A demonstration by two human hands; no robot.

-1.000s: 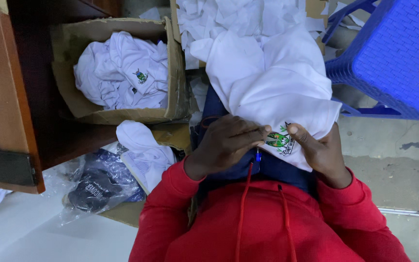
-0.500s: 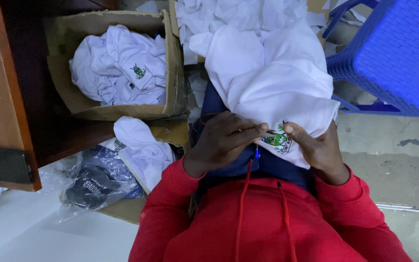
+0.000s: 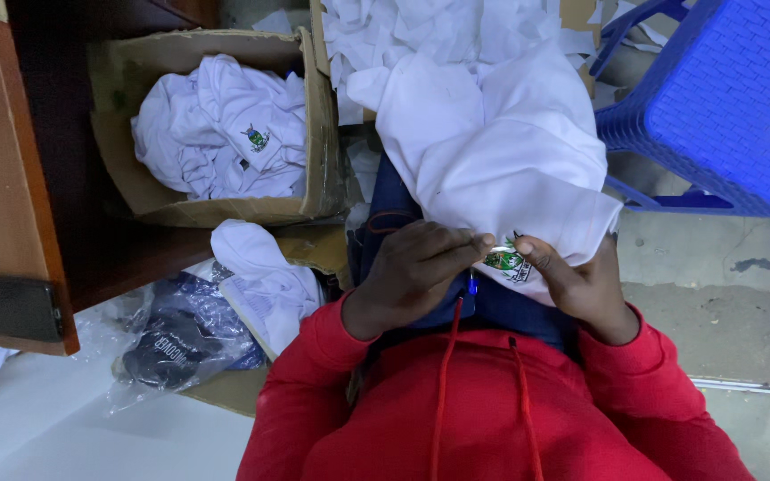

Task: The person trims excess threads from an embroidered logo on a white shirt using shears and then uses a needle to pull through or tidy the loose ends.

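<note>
A white shirt point(image 3: 501, 151) with a green embroidered badge point(image 3: 505, 262) lies over my lap. My left hand point(image 3: 416, 267) pinches the cloth just left of the badge, fingers closed on the fabric edge; a small blue tool tip point(image 3: 472, 285) shows under its fingers. My right hand point(image 3: 568, 281) grips the same shirt right beside the badge, thumb on top. Both arms wear red sleeves point(image 3: 314, 401).
A cardboard box point(image 3: 318, 134) at the left holds more white badged shirts point(image 3: 225, 125). Another white garment point(image 3: 265, 276) and a plastic-wrapped dark item point(image 3: 176, 343) lie on the floor. A blue plastic stool point(image 3: 724, 107) stands right, a wooden cabinet point(image 3: 2, 178) left.
Both hands stay at the badge; the left fingers have shifted slightly along the cloth edge. The view has tilted a little.
</note>
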